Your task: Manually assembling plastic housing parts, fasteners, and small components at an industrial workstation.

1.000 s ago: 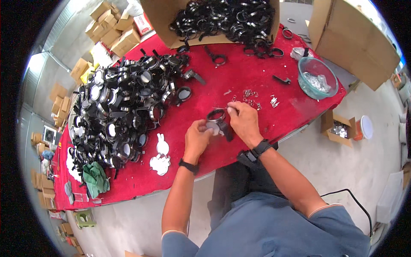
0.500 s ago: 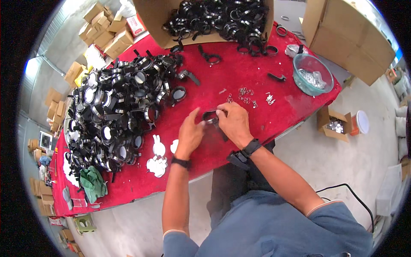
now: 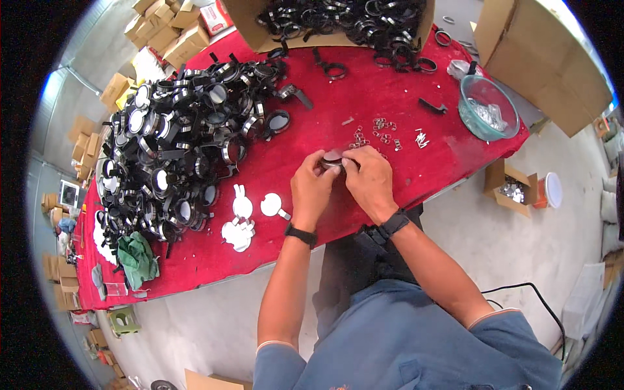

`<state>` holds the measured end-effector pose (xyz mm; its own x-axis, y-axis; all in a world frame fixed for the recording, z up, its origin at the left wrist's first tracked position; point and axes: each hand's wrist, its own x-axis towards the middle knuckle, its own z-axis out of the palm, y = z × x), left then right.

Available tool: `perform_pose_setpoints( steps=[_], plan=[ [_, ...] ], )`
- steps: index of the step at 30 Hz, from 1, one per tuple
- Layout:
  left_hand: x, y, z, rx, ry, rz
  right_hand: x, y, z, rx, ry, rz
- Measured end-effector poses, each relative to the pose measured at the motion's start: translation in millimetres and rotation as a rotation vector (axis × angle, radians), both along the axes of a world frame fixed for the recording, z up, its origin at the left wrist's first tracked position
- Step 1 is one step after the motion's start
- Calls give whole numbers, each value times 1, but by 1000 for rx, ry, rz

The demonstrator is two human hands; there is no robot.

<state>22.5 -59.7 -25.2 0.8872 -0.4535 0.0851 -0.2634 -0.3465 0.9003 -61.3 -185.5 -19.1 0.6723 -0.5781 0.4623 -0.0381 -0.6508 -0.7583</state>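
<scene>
Over the near part of the red-covered table, my left hand (image 3: 313,190) and my right hand (image 3: 372,182) pinch a round ring-shaped part (image 3: 332,162) between their fingertips. It has a dark and silvery rim with a pale top; my fingers cover its sides. White round tabbed pieces (image 3: 242,207) lie in a loose group left of my left hand, with another white round tabbed piece (image 3: 272,205) closer to it. Small metal clips (image 3: 385,138) are scattered just beyond my right hand, beside thin white strips (image 3: 421,139).
A big heap of black-and-silver ring parts (image 3: 195,136) covers the table's left. At the back, a cardboard box (image 3: 252,34) holds more black rings. A teal bowl (image 3: 478,128) with clear bags stands at the right edge. A green cloth (image 3: 138,261) lies front left.
My left hand has moved right and closed on the round part, which my right hand held half a second ago. A pale face now shows on it. The view has shifted slightly.
</scene>
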Motion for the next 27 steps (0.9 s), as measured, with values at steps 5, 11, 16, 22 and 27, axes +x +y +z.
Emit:
perform_pose_setpoints(
  steps=[5, 11, 16, 22, 27],
  plan=[
    [-3, 1, 6, -6, 32, 17, -4, 1, -2, 17, -24, 8],
    [-2, 2, 2, 4, -7, -10, -8, 1, -6, -26, -24, 15],
    [4, 6, -7, 44, -112, -88, -17, 4, 6, -80, 57, 89],
    [15, 16, -10, 70, -43, -154, 0, -23, 13, 151, 352, 151],
    [23, 30, -12, 10, 120, -209, 28, -27, -2, 182, 476, 118]
  ],
)
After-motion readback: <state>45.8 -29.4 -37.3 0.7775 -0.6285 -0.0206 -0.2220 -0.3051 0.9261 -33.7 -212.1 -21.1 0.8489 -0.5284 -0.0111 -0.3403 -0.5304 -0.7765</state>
